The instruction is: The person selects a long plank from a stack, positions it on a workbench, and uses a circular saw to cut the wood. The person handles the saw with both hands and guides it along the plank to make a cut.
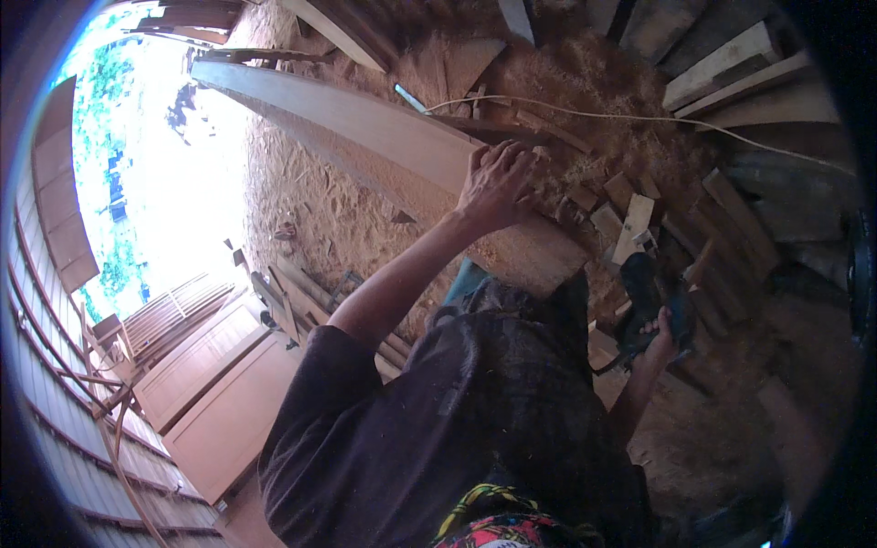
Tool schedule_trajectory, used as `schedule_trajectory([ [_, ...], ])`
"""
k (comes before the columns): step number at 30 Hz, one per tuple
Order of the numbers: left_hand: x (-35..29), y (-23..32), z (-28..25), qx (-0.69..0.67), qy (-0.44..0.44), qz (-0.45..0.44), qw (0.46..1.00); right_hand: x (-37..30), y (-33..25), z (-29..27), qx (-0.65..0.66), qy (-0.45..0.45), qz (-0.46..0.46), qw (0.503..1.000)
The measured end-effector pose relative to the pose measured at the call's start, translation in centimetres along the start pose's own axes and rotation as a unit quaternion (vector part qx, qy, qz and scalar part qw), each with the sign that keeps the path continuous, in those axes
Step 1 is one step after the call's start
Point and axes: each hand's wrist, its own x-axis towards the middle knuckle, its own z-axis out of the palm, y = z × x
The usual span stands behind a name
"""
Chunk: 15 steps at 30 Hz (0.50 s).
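Note:
A long, pale wooden board point(365, 114) runs from the far left toward my body, its near end close to my legs. My left hand point(498, 187) grips this board near that end, fingers bent over the far edge. Wood dust lies along the board. To the right, my right hand point(660, 336) is closed around the handle of a dark power tool point(639, 279). Its metal front part points away from me, above scattered wood offcuts. The tool's exact kind is hard to make out in the shade, and it is apart from the board.
Sawdust covers the ground point(320, 196). Wood offcuts point(630, 224) lie in a heap by the tool. A pale cord point(585, 111) stretches across the far right. Planks point(731, 68) lie at the far right; wooden panels point(228, 402) stand at the left.

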Motion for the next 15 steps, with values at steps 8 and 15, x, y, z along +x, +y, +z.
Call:
schedule_trajectory([
  [8,1.4,-1.4,0.9,0.045,-0.108,-0.017,0.993,1.9,-1.6,1.4,-0.075,-0.065,-0.065,0.993],
  [15,-3.7,2.0,0.7,-0.065,0.094,-0.135,0.984,-2.5,-3.9,5.0,-0.071,-0.071,-0.168,0.981],
])
